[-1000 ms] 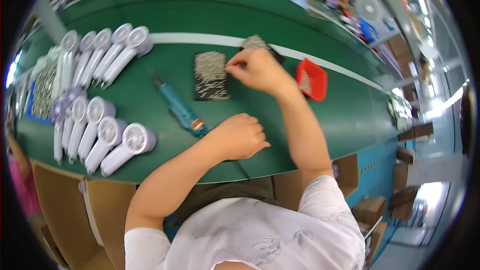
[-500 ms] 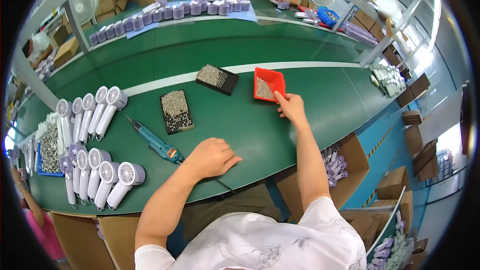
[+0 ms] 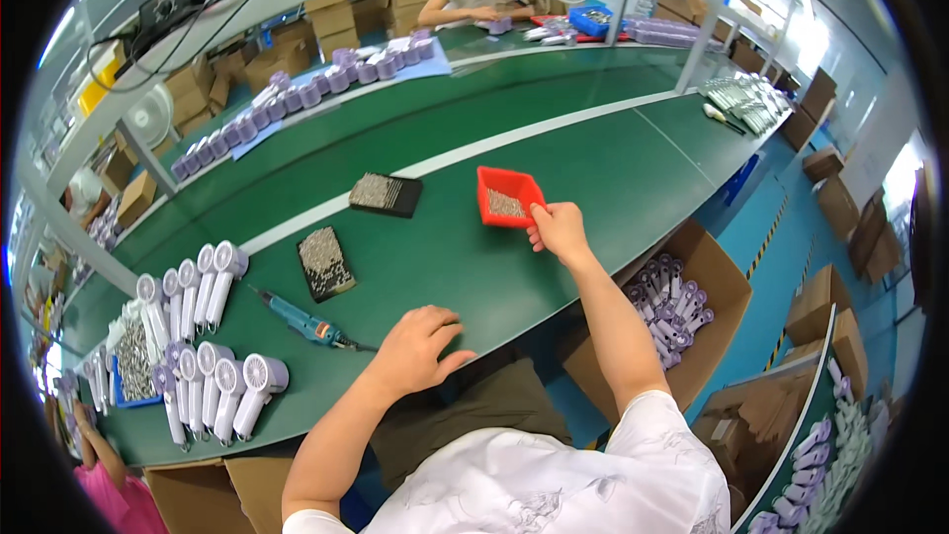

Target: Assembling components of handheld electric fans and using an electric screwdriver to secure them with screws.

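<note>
My right hand (image 3: 557,229) pinches the near right corner of a red plastic bin (image 3: 509,181), thumb at the rim and fingers curled outside. Small metal screws (image 3: 505,204) lie in the bin. My left hand (image 3: 420,346) is palm down by the table's near edge, thumb apart from the fingers, holding nothing. To its left lies a teal electric screwdriver (image 3: 300,320), its tip pointing away to the left. Two black trays bearing small metal parts sit beyond: a nearer tray (image 3: 333,291) and a farther tray (image 3: 403,200) with bare slots at its right.
White and lilac handheld fans (image 3: 254,398) stand in rows on the left, beside a blue tray (image 3: 138,400) of metal parts. A cardboard box (image 3: 727,311) of fans is below the table's right edge. Across the green table, a co-worker (image 3: 484,2) bends over lilac parts.
The view has swung, shifting the table scene. My right hand still grips the red bin, which now looks more tilted. My left hand's thumb and fingers have spread farther apart.
</note>
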`<state>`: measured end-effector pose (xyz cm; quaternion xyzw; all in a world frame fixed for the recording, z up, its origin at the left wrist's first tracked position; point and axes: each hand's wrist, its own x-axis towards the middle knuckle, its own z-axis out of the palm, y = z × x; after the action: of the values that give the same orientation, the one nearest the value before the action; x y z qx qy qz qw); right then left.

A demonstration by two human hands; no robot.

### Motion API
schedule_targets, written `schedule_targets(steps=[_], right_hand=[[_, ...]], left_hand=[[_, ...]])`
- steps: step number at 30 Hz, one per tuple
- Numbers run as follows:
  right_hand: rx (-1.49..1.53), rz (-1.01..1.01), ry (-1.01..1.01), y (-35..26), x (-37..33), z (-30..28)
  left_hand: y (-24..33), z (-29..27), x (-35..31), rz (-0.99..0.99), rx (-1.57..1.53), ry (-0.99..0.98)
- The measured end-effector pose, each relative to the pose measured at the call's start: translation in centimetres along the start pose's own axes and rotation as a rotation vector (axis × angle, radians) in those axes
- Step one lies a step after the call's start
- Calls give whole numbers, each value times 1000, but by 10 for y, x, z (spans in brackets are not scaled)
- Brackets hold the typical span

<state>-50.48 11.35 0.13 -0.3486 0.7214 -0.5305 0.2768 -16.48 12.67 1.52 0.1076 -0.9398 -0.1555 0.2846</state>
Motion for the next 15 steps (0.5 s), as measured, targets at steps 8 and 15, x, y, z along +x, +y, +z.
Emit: schedule_targets(steps=[8,15], right_hand=[[-145,-87,136,-39,-6,-95],[-258,-277,286,-141,45,-197]], left_hand=[[-18,50,60,44,49,-156],[-26,75,80,167,105,-393]])
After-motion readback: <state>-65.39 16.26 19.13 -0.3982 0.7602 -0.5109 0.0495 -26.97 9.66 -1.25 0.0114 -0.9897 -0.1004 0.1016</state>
